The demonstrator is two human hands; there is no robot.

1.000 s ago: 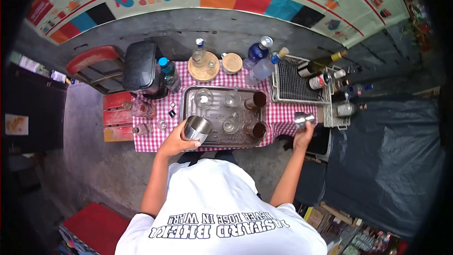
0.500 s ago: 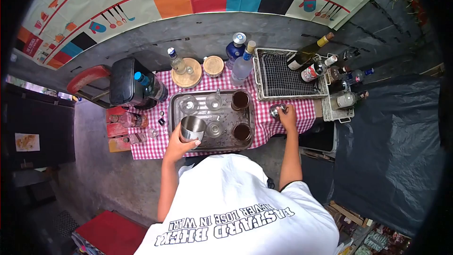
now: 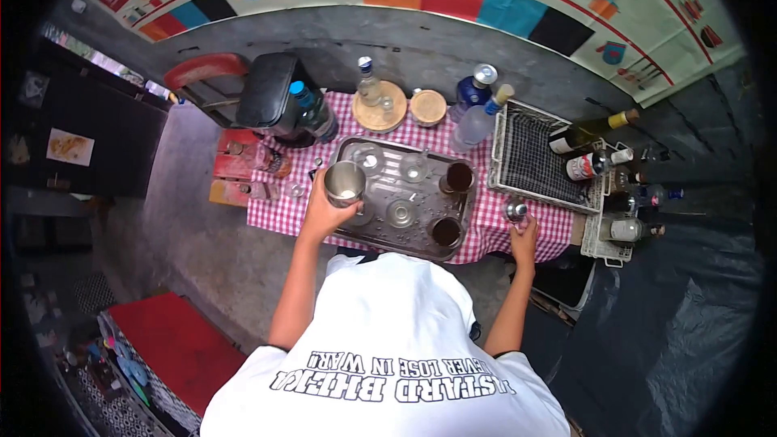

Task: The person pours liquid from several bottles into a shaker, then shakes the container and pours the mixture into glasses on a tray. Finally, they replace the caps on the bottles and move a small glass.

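Observation:
My left hand (image 3: pixel 325 214) is wrapped around a metal shaker cup (image 3: pixel 346 184), its mouth facing up towards me, above the left side of a dark serving tray (image 3: pixel 377 188). My right hand (image 3: pixel 524 236) has its fingers on a small metal shaker top (image 3: pixel 515 210) at the right of the checked cloth. On the tray, a glass of dark drink (image 3: pixel 459 177) stands at the back right and another dark drink (image 3: pixel 445 232) at the front right. Clear glass cups, among them one in the middle (image 3: pixel 401 212), share the tray. Part of the tray's left side is hidden by the shaker cup.
Behind the tray stand a clear bottle on a wooden board (image 3: pixel 379 117), a wooden-lidded jar (image 3: pixel 427 108) and a blue bottle (image 3: pixel 473 91). A wire basket (image 3: pixel 530 142) with bottles is at the right. A blue-capped bottle (image 3: pixel 317 117) stands at the left.
The camera view has turned, so the table appears further right. My left hand has moved the shaker cup slightly back and left over the tray. My right hand stays at the shaker top.

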